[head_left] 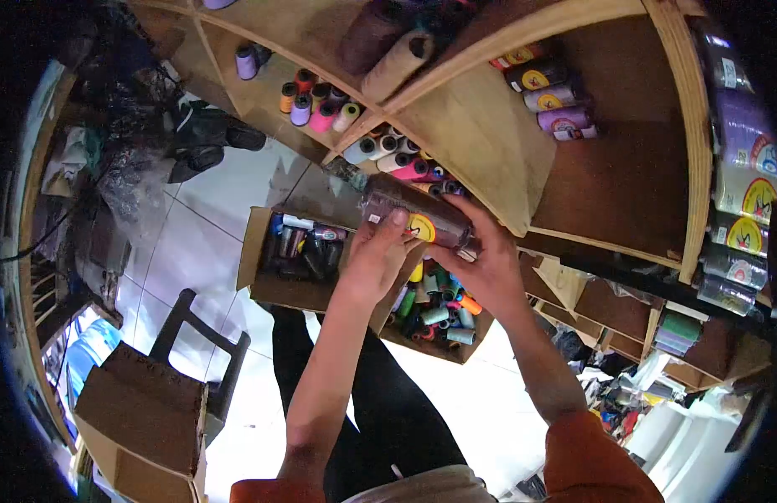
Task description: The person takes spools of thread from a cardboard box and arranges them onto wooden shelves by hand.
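A plastic-wrapped pack of dark brown thread (393,201) with a yellow round label is held up in front of the wooden shelves. My left hand (378,256) grips its near side, thumb resting on the wrap by the label. Around the right end of the pack, the fingers of my right hand (486,256) are closed. Below the hands sit two cardboard boxes: the left box (256,251) has dark thread packs in it, and the right box (422,350) has loose spools of several colours. What lies directly behind the pack is partly hidden.
Loose thread spools (321,109) stand in the shelf compartments ahead. Wrapped thread packs (548,96) lie in the upper right compartment, with more packs (745,184) at the far right. A closed carton (141,411) is at lower left by a dark chair frame (191,331).
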`<state>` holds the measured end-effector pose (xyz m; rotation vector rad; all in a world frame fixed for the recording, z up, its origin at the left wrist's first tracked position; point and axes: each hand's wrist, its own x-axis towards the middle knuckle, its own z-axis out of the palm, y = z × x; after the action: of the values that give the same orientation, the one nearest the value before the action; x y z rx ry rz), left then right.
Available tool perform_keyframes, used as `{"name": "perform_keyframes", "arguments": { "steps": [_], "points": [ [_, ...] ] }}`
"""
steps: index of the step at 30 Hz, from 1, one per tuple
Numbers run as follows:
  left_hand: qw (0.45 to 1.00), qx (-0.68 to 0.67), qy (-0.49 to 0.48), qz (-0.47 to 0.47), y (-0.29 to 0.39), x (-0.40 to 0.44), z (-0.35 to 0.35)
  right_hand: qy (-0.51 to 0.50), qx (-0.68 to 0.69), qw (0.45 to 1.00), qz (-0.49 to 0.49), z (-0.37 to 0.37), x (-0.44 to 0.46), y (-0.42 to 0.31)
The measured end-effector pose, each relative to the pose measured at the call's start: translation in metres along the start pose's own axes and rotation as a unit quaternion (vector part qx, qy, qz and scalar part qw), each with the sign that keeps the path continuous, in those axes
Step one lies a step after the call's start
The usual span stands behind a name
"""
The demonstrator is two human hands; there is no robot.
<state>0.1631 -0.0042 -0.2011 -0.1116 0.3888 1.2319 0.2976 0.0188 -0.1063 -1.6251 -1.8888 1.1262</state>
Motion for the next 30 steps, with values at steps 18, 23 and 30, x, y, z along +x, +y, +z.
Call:
{"name": "perform_keyframes", "arguments": {
  "steps": [18, 23, 30],
  "points": [
    [0.989, 0.127, 0.027, 0.073, 0.021, 0.011, -0.021, 0.132, -0.486, 0.861, 0.064, -0.256, 0.137, 0.172],
    [0.984, 0.156, 0.053, 0.069, 0.029, -0.003, -0.037, 0.109, -0.460, 0.877, 0.087, -0.260, 0.147, 0.182],
    [0.963, 0.249, 0.077, 0.068, 0.031, -0.015, -0.102, 0.076, -0.457, 0.879, 0.107, -0.262, 0.142, 0.192]
  ]
}}
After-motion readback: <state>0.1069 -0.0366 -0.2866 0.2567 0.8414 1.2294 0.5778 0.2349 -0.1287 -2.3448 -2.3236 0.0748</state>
